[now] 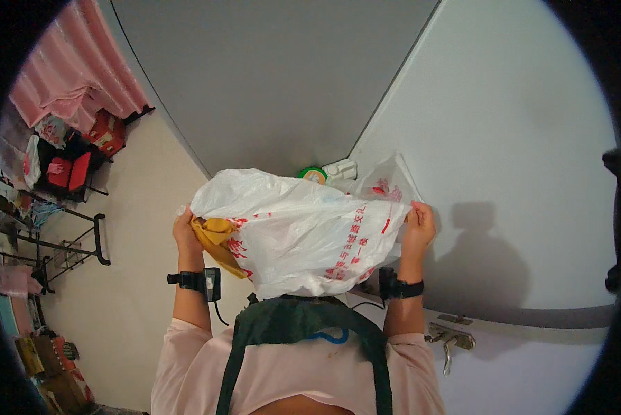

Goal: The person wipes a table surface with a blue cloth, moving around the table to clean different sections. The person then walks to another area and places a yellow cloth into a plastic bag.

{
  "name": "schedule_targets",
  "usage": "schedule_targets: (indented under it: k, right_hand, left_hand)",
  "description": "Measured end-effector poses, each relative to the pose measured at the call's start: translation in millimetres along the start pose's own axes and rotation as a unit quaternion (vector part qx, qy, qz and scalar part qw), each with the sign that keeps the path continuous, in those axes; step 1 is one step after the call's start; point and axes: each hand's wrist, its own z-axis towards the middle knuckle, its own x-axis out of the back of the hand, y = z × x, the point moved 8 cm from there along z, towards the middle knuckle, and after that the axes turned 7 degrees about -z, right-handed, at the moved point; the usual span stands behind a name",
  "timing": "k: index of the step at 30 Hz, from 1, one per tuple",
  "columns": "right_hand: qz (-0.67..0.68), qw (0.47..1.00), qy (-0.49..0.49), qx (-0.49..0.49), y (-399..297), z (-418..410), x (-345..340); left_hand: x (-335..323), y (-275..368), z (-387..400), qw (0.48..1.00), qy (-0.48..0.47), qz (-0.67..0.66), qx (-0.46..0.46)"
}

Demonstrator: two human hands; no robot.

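A white plastic bag with red printed writing is stretched between my two hands in front of my chest. Its left top corner is gripped by my left hand, where a mustard-yellow cloth also hangs beside the bag; whether my fingers hold the cloth too, I cannot tell. At the other end, my right hand pinches the bag's edge between thumb and fingers. Behind the bag, another translucent plastic bag with red print stands partly hidden, near a round green-rimmed lid and a white plastic item.
A grey panel rises ahead, meeting a white wall on the right. A door handle is at lower right. To the left are a pink curtain, a black metal frame, red boxes and cardboard boxes.
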Motion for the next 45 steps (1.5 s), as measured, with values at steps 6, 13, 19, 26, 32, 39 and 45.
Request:
schedule_targets:
  k: [6, 13, 19, 26, 32, 39, 45]
  right_hand:
    - [0.349, 0.852, 0.044, -0.388, 83.6, -5.7, -30.5]
    - [-0.166, 0.965, -0.157, -0.127, 59.6, -6.2, -41.6]
    - [0.493, 0.746, -0.028, -0.447, 72.3, -28.4, -122.1]
    - [0.199, 0.961, -0.053, -0.186, 15.6, 40.2, -67.6]
    - [0.052, 0.978, -0.194, -0.051, -54.3, 60.8, -90.8]
    - [0.221, 0.883, -0.382, -0.162, -68.8, 70.5, -115.8]
    - [0.421, 0.809, -0.370, -0.176, -44.7, 22.4, -170.0]
  left_hand:
    - [-32.6, -2.5, -13.2, 0.973, -0.096, 0.203, 0.054]
    - [-98.2, -75.4, -82.5, 0.749, -0.377, 0.545, 0.026]
    - [-144.8, -114.4, -88.7, 0.720, -0.413, 0.558, 0.004]
    - [-115.8, -61.2, -26.7, 0.919, -0.218, 0.312, 0.098]
    - [-113.8, 48.7, 9.7, 0.945, -0.157, 0.283, -0.049]
    - [-90.2, 153.4, 17.5, 0.883, -0.086, 0.409, -0.213]
    - [-55.9, 173.5, 6.4, 0.950, -0.021, 0.282, -0.134]
